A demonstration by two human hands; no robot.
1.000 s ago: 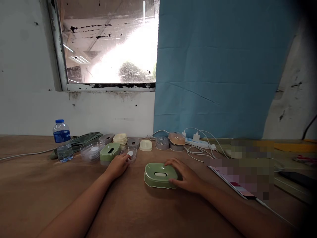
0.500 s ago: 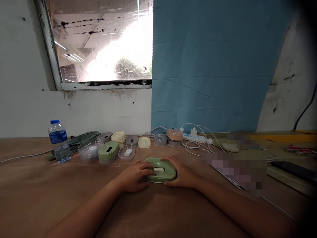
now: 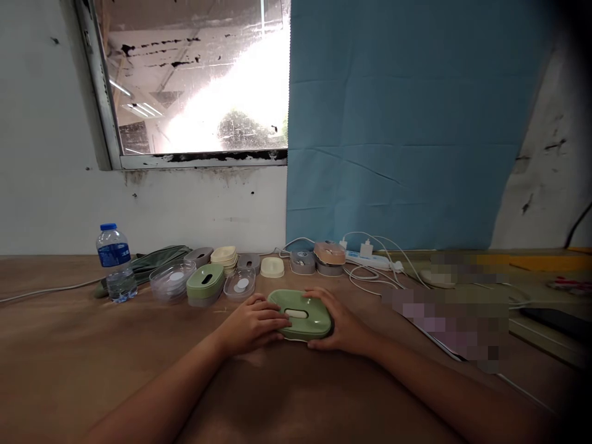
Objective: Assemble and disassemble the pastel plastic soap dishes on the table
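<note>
Held the green case (image 3: 315, 317), apparently closed already, between left grip (image 3: 253, 325) and right grip (image 3: 346, 324), with a clear container (image 3: 239, 291) separate, seemingly unassembled, beyond the left grip.

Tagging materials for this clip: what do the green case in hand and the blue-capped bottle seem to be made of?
The green case: probably plastic, opaque and glossy, with highlights on its smooth top. The bottle: likely clear, shiny plastic, judging by its see-through sides, though glass is possible.
</note>
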